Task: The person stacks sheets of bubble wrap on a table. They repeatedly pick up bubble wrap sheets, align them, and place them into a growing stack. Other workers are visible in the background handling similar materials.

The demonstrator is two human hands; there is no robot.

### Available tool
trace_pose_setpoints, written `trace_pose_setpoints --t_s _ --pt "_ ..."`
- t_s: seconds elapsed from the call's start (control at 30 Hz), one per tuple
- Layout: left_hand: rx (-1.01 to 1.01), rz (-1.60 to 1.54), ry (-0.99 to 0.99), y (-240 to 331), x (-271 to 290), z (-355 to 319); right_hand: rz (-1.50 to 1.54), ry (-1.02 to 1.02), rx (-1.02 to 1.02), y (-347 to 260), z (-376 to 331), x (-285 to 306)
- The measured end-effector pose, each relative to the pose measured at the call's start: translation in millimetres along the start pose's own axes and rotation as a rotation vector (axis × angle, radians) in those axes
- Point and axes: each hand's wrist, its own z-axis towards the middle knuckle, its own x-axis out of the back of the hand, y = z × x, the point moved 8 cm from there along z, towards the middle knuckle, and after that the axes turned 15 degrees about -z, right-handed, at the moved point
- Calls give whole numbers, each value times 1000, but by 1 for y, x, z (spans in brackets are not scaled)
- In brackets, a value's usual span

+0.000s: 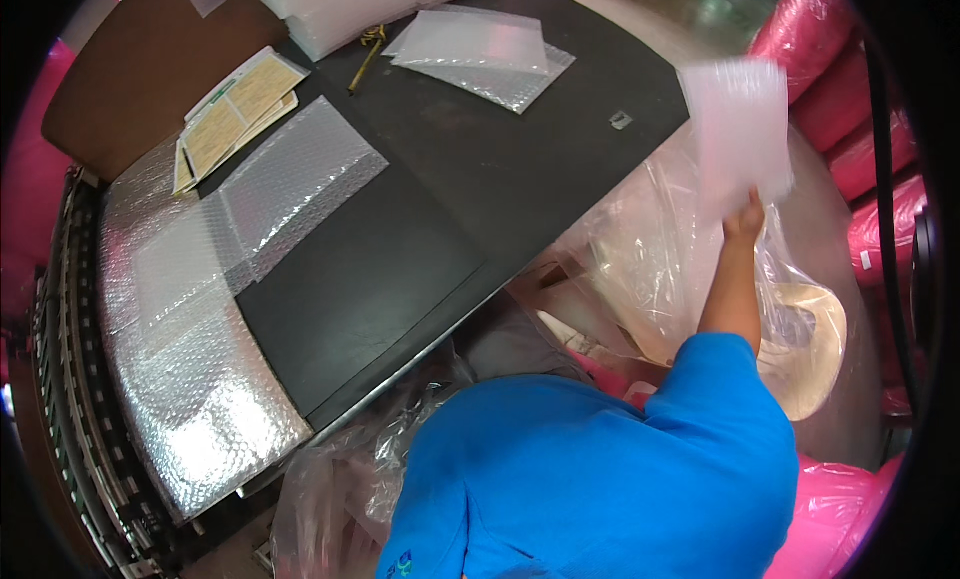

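Out to the right, past the table's edge, my right hand (745,221) is closed on the lower edge of a whitish bubble wrap pouch (742,129). The pouch is held up flat and is smeared by motion; whether it is one or several layers I cannot tell. Below it a large clear plastic bag (650,249) hangs open beside the table. My left hand is out of sight, and my blue-sleeved body covers the lower middle. Other clear bubble wrap pouches (490,54) lie at the table's far side, and more bubble wrap (300,174) lies at its left.
The dark table (400,249) fills the middle. On it are a tall stack of bubble wrap (340,14), a yellow-and-black pen-like tool (367,59) and printed cards (235,119). Bubble film (200,409) runs over rollers (75,379) at left. Pink wrapped rolls (830,89) stand at right.
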Motion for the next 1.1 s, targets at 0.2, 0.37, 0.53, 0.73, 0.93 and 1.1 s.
trace_pose_setpoints --t_s 0.2,0.37,0.53,0.73,0.93,1.1 --pt "-37 222 -77 21 -22 17 -855 811 -773 93 -110 319" --pt "-53 315 -110 21 -27 10 -1134 694 -654 108 -112 248" --pt "-92 413 -140 14 -28 -3 -1555 643 727 -1 -70 2" --pt "-209 586 -154 15 -46 -13 -55 -1138 249 -12 -226 -341" --pt "-319 659 -199 17 -83 -5 921 -2212 -52 -123 -437 -430" --pt "-391 686 -191 28 -101 5 1074 -2110 -258 -141 -458 -415"
